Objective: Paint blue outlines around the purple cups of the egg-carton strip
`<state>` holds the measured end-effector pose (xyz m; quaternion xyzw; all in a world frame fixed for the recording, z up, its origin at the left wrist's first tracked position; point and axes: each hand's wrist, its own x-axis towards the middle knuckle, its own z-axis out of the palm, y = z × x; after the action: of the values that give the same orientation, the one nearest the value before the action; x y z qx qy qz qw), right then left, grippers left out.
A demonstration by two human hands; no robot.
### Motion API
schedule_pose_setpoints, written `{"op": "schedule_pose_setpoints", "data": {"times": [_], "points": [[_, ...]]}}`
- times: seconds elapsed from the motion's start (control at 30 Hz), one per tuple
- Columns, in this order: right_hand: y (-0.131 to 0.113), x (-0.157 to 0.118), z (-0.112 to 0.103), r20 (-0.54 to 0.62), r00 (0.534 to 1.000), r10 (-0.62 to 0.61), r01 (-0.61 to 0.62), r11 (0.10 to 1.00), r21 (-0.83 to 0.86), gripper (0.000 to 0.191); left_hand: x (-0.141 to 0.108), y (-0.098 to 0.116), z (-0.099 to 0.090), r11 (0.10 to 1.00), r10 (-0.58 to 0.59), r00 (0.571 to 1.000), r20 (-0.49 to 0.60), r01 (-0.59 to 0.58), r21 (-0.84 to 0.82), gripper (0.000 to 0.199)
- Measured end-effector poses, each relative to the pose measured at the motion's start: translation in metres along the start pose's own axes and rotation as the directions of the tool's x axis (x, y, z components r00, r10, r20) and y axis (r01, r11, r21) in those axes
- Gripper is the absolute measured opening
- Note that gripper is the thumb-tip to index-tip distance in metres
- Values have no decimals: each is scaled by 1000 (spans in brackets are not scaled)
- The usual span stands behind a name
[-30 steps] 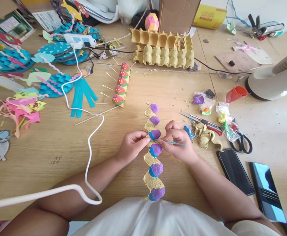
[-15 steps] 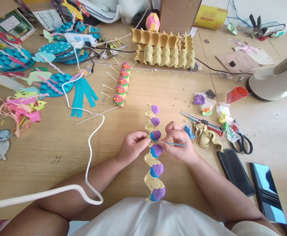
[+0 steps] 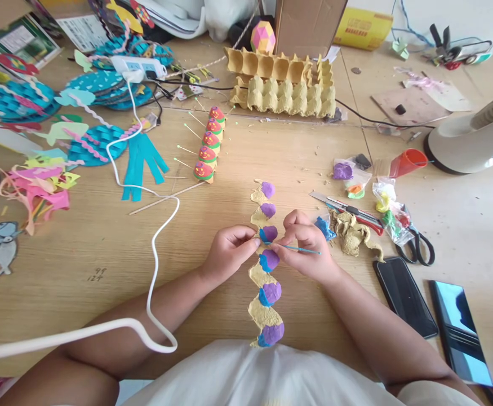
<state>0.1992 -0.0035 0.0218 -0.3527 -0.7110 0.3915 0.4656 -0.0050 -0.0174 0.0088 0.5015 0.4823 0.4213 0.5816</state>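
Observation:
A strip cut from an egg carton (image 3: 262, 276) lies lengthwise in front of me, its bumps covered with purple clay, the nearer ones also with blue clay. My left hand (image 3: 234, 251) pinches the strip's left edge beside the third bump from the far end. Between the thumb and fingers of my right hand (image 3: 303, 245) is a thin blue stick tool (image 3: 300, 248), its tip against the blue clay of that same bump. A small lump of blue clay (image 3: 324, 228) sits just beyond my right hand.
A utility knife (image 3: 347, 210), carton scraps (image 3: 351, 234), scissors (image 3: 417, 248) and two phones (image 3: 404, 296) lie at right. Farther back are a painted caterpillar strip (image 3: 209, 145) and egg cartons (image 3: 288, 96). A white cable (image 3: 155, 248) crosses the left side.
Almost nothing differs. Both hands stay at the third bump, and the blue stick has shifted very slightly against the clay.

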Motion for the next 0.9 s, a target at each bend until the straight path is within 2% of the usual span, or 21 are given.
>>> {"op": "schedule_pose_setpoints", "data": {"times": [0.17,0.33,0.53,0.9], "points": [[0,0,1,-13,999,30,-30,999,-43,21,-1,-1,0,1000,9,1000,6,-10,7,23],[1,-1,1,-17,1000,1,-1,1000,-15,21,-1,-1,-1,1000,2,1000,-2,-2,2,21],[2,-2,2,-18,999,47,-47,999,-21,22,-1,-1,-1,1000,-5,1000,1,5,12,23],[5,-1,1,-24,999,39,-38,999,27,23,0,-2,-1,1000,5,1000,-4,-5,8,22]]}}
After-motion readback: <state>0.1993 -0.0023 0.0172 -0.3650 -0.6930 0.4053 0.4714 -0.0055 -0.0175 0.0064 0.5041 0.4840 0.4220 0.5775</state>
